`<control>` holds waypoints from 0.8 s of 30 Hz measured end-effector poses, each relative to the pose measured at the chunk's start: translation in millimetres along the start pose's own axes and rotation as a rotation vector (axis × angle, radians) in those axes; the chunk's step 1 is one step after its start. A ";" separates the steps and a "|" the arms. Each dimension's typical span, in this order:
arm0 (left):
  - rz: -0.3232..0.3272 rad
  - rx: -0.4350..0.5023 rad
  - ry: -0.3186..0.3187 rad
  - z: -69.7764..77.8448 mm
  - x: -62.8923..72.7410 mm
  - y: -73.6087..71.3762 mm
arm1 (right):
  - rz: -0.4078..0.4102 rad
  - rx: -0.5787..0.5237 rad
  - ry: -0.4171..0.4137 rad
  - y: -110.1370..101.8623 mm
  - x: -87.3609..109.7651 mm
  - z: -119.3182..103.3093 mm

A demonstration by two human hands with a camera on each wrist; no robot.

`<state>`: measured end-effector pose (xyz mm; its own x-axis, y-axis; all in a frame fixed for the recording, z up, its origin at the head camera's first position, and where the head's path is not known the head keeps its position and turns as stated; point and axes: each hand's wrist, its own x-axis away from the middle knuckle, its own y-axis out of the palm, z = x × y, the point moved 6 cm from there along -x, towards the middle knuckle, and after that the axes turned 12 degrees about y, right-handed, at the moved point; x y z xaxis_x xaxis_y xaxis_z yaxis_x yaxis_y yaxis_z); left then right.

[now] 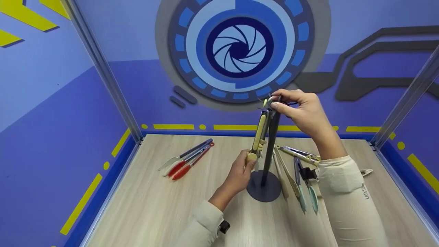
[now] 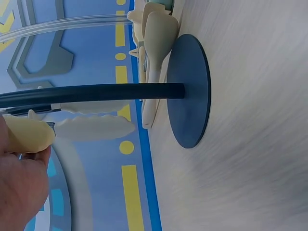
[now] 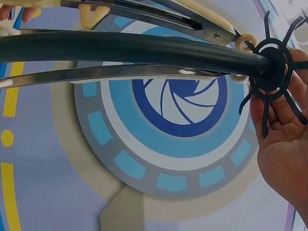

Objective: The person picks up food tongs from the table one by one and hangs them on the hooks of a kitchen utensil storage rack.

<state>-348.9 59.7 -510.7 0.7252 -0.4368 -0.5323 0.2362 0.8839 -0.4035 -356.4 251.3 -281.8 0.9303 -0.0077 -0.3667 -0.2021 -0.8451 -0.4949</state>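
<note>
A dark utensil stand [image 1: 271,147] with a round base [image 1: 264,192] and a ring of curved hooks [image 3: 269,91] rises in the middle. Pale-yellow-handled tongs [image 1: 259,133] hang upright along its pole, with whitish scalloped tips [image 2: 96,129]. My left hand [image 1: 240,171] grips them low on the handle. Up at the stand's top, my right hand [image 1: 305,111] pinches the hook ring between thumb and fingers. A yellow loop [image 3: 246,41] of the tongs lies against the hooks. Another steel strip with a pale edge [image 3: 134,74] runs along the pole's other side; whether it is separate tongs is unclear.
Left of the stand lie red-tipped tongs [image 1: 187,168] and pale-tipped tongs [image 1: 175,161]. To its right are wooden-looking utensils [image 1: 286,168], teal-tipped tongs [image 1: 305,195] and yellow-trimmed tongs [image 1: 298,152]. Patterned walls [image 1: 130,82] enclose the wooden table [image 1: 154,206].
</note>
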 end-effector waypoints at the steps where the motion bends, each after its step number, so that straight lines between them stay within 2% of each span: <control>1: 0.001 -0.003 0.001 0.1 0.2 0.3 | -0.002 -0.001 0.003 0.0 0.2 -0.4; 8: 0.030 -0.002 0.019 1.2 2.9 -1.5 | -0.005 0.014 0.015 -0.4 1.8 -3.4; 24: 0.068 0.037 -0.013 1.3 4.1 0.7 | -0.023 0.007 0.026 -1.2 1.0 -5.9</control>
<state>-344.9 58.7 -512.1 0.7489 -0.3737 -0.5473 0.2101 0.9172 -0.3386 -353.4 249.1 -277.0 0.9423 -0.0022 -0.3348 -0.1827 -0.8415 -0.5084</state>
